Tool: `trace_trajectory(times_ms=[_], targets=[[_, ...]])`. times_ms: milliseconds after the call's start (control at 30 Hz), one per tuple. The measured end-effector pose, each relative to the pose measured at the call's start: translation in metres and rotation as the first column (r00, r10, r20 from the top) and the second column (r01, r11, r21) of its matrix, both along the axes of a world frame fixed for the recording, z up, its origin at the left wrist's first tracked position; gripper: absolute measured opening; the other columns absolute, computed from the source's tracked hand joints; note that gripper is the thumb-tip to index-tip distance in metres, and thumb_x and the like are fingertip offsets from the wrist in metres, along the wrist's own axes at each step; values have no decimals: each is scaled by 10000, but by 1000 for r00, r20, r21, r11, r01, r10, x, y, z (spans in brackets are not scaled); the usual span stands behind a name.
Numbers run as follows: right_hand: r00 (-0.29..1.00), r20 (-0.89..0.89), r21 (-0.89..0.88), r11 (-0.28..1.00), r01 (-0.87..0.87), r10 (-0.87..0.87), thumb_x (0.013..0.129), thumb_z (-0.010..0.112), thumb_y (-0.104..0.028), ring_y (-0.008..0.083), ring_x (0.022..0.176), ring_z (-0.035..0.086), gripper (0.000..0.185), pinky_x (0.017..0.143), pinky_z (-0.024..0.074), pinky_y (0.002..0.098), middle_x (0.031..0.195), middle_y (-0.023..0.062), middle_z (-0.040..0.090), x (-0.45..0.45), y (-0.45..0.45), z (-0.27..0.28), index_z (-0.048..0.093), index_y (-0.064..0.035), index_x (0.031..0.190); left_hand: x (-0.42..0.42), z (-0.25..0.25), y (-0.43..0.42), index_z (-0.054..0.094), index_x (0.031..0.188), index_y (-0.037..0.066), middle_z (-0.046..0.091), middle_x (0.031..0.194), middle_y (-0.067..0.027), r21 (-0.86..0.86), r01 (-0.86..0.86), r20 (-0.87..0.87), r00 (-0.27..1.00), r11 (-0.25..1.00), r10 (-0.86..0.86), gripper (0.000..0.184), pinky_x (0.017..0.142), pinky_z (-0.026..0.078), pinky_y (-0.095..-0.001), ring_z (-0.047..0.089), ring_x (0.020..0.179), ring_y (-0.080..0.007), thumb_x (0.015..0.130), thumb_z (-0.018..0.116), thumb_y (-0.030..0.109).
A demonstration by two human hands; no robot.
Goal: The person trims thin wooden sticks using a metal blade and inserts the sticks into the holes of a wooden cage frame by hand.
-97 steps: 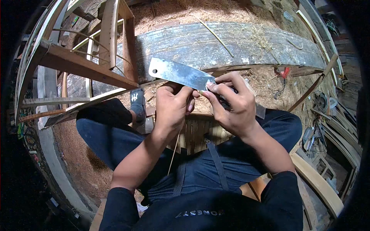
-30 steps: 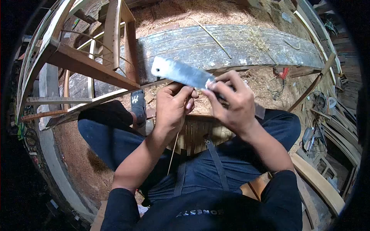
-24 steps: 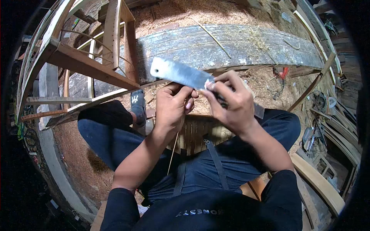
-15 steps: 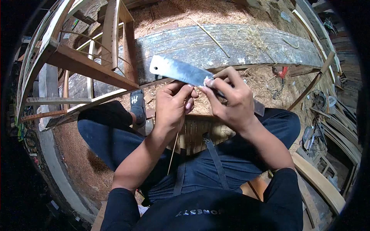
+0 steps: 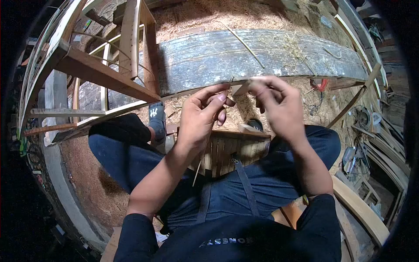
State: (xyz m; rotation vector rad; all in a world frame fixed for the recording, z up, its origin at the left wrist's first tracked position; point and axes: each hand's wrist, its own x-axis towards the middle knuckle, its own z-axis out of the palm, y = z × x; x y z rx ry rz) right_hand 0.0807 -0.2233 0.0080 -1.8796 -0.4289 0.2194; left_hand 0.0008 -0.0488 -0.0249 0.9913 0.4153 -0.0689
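The left hand (image 5: 203, 111) is pinching a thin, cane-like strip (image 5: 231, 80) between thumb and forefinger, its short tip poking up just past the fingertips and its tail (image 5: 197, 173) showing below the wrist, above the lap. The right hand (image 5: 283, 107) is hovering close beside, apart from the left, with its fingers curling; motion is blurring them, so whether they are closing on anything, including the flat piece (image 5: 240, 90) showing by their tips, cannot be told. Below the hands, a slatted wooden piece (image 5: 220, 150) is sitting between the knees of the dark trousers (image 5: 126, 144). A shod foot (image 5: 156, 118) is resting on the left side, and a dark shoe (image 5: 255, 125) is showing between the hands and the right knee. Beyond the hands, a weathered plank (image 5: 200, 63) is stretching across, carrying a slender stick (image 5: 244, 43), loose fibres (image 5: 296, 49) and a curled strip (image 5: 332, 54). A wooden frame (image 5: 107, 75) is standing on the left, overlapping the plank's end. Near the plank's right end, a red-handled tool (image 5: 323, 84) is lying over shavings (image 5: 301, 98), while a pale curved board (image 5: 361, 207) is lying beyond the right elbow.
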Motion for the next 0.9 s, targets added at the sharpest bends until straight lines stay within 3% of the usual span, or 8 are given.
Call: trace_trajectory(times_ms=[67,100,233,300,433,533,600,900], targets=[[827,-562,147,981,126,-22,1023,514,-457,108,568,609,513,554,496,223,654,42,639,6,-7,23,683,13,907,0,3,-2,578,1269,-42,675,870,-105,-16,-8,-67,998,1000,7,342,440,375,-188,499,527,-56,974,621,126],[724,-685,248,959,133,77,1041,415,-507,130,634,633,583,585,545,262,781,93,669,13,-14,22,637,31,1011,0,4,-2,578,1269,-42,675,870,-105,-18,-11,-66,998,1000,10,342,440,375,-188,499,527,-56,974,621,126],[492,-817,515,764,388,300,1066,372,-423,238,749,655,515,654,600,381,1039,199,636,12,-20,23,487,42,1257,-2,3,5,587,1273,-31,683,897,-106,-71,10,-66,998,997,-15,332,443,371,-187,496,529,-53,982,607,128],[529,-767,552,793,257,363,1078,286,-433,239,809,672,565,715,616,379,1051,211,614,7,-18,29,404,60,1326,-3,3,5,595,1279,-21,689,907,-106,-124,18,-45,999,992,-24,329,455,381,-188,507,539,-57,989,600,134],[751,-597,436,900,9,282,1084,335,-321,210,649,637,551,550,598,340,1089,167,610,-2,-15,27,194,-74,1556,-7,5,-3,567,1310,-42,676,898,-91,-77,-10,-82,997,997,4,365,460,395,-196,510,547,-57,976,604,102],[879,-452,167,983,-81,149,1060,433,-204,190,637,631,472,553,566,309,1027,122,639,-8,-9,17,363,-141,1522,-9,6,-6,581,1277,-55,669,848,-93,-64,-36,-99,995,997,29,340,469,417,-210,544,564,-75,970,609,88],[909,344,-170,968,-186,236,901,656,-93,288,723,659,489,636,540,378,922,170,648,-11,-5,-5,558,-102,1379,-10,6,-6,603,1231,-66,664,808,-93,-55,-58,-106,993,997,52,303,472,425,-216,560,569,-86,965,612,80],[859,346,-389,891,-233,376,901,680,-184,299,651,625,499,581,517,405,843,124,601,-24,-7,-9,561,-120,1382,-15,7,-3,656,1002,-61,651,721,-73,87,-31,-104,994,996,40,161,362,332,-214,499,437,-82,950,632,89]])
